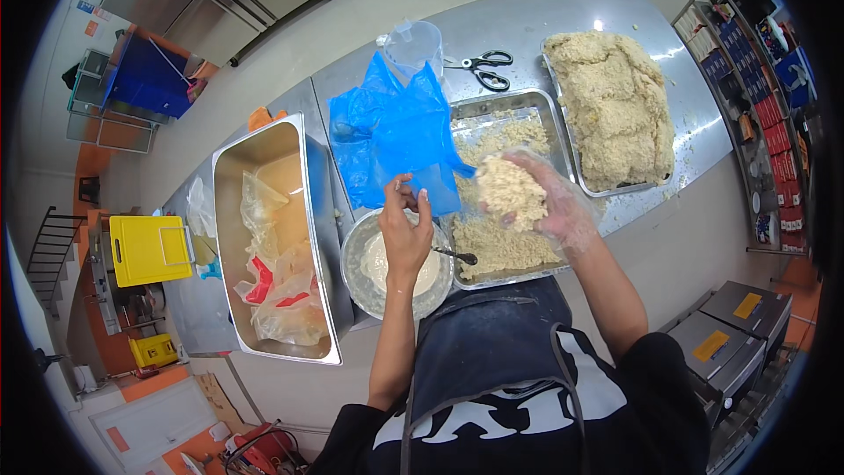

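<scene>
As a pale, rounded, crumb-coated lump [510, 189] is cupped by the clear-gloved right hand [565, 202] over the silver rectangular metal tray [533, 104] | left hand [407, 237], half-open, seemingly empty, is held above the translucent round bowl [353, 268], near left | best pressed lightly, kept low

Free passage runs over bare tabletop [520, 19] at the far side, beyond the scissors [490, 81] and left of the heaped tray [620, 191]. On the left, a deep pan [318, 229] stands in the way; centrally, the blue bag [391, 127] and jug [413, 44] block the route beyond the bowl [353, 273].
</scene>
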